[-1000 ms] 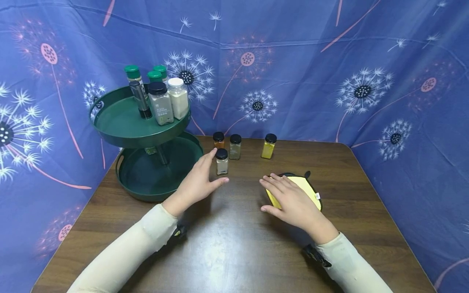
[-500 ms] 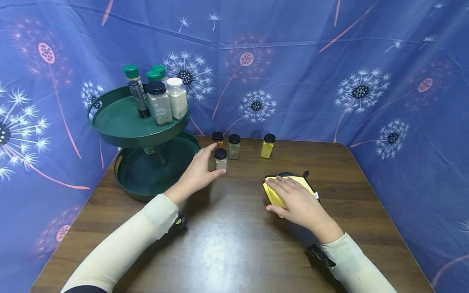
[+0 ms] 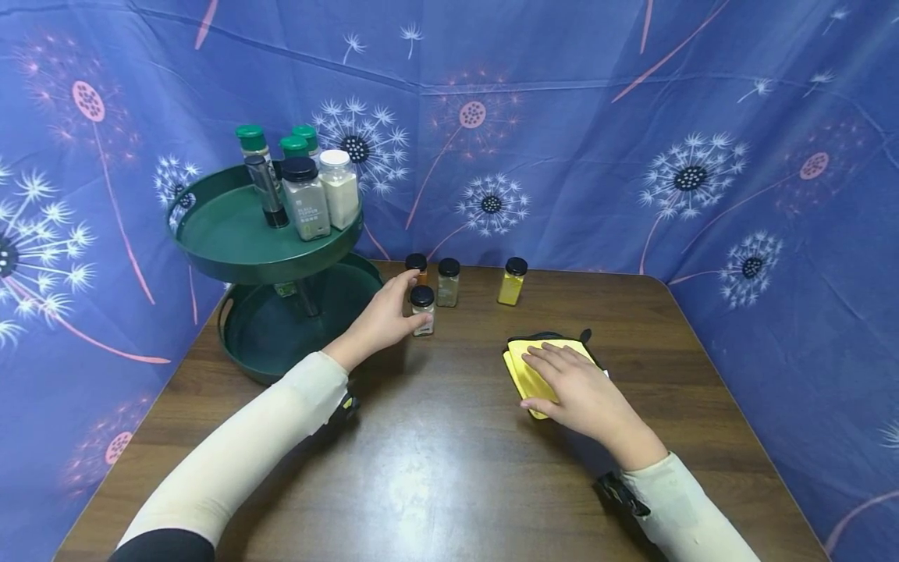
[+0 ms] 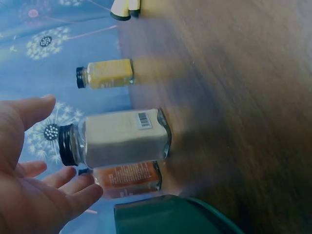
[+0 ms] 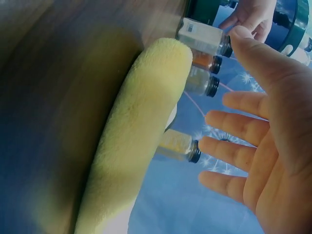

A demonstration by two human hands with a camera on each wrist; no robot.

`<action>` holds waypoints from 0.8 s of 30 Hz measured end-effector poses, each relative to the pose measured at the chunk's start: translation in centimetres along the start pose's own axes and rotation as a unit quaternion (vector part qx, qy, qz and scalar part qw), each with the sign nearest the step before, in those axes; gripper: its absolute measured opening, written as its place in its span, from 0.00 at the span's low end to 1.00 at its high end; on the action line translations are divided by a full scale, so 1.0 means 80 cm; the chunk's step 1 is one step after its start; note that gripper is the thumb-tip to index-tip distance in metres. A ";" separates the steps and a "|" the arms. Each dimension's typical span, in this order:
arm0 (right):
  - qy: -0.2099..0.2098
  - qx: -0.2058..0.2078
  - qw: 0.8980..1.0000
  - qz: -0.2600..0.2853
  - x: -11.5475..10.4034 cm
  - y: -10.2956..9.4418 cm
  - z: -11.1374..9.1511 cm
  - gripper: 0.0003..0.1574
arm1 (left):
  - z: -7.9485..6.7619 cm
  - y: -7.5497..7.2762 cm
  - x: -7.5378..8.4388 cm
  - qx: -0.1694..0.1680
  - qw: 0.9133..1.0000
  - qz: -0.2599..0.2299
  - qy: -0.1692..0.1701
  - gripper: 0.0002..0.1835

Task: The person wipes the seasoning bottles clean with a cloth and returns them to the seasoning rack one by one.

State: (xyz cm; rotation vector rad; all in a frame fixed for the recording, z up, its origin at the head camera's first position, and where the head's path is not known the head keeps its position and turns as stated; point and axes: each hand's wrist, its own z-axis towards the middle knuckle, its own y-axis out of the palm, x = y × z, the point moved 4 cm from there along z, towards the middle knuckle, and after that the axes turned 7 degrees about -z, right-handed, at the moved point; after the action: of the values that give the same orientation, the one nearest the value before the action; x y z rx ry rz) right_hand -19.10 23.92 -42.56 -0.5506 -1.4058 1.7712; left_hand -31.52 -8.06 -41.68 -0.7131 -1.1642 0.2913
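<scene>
My left hand (image 3: 382, 318) is beside a small clear spice jar (image 4: 122, 139) with a black cap and pale contents. Its thumb and fingers spread to either side of the jar, with a gap showing at the cap in the left wrist view. Behind it stand an orange-filled jar (image 4: 129, 180) and a jar with greenish-grey contents (image 3: 447, 289). My right hand (image 3: 579, 390) hovers, fingers extended, over a folded yellow cloth (image 5: 136, 117) with dark edging. In the right wrist view the palm and fingers are bare, apart from the cloth.
At the left, a two-tier dark green round rack (image 3: 246, 269) carries several seasoning bottles on top, including a black pepper jar (image 3: 307, 207) and a white-capped jar (image 3: 340, 195). A yellow-filled jar (image 3: 512, 287) stands near the back edge. A patterned blue curtain (image 3: 576, 156) borders the wooden table (image 3: 435, 453).
My left hand has come in closer around the pale jar. The right hand has drifted right and slightly nearer me, uncovering more of the yellow cloth's left side.
</scene>
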 end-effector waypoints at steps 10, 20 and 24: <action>0.005 -0.008 1.000 -0.017 0.010 0.012 -0.011 0.48 | 0.016 0.002 -0.016 -0.002 1.000 0.004 -0.014 0.49; 0.012 -0.034 0.999 -0.013 0.018 0.016 -0.021 0.56 | 0.024 0.008 -0.028 -0.028 0.998 -0.022 -0.044 0.51; 0.003 -0.056 0.998 -0.008 0.020 0.020 -0.026 0.55 | 0.025 0.011 -0.030 -0.035 0.997 -0.017 -0.060 0.51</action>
State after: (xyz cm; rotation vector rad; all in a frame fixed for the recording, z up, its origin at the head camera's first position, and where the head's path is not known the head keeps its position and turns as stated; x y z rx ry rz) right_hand -18.94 26.33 -44.45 -0.6006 -1.5086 1.6847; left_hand -34.16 -8.02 -43.56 -0.7445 -1.3045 0.2681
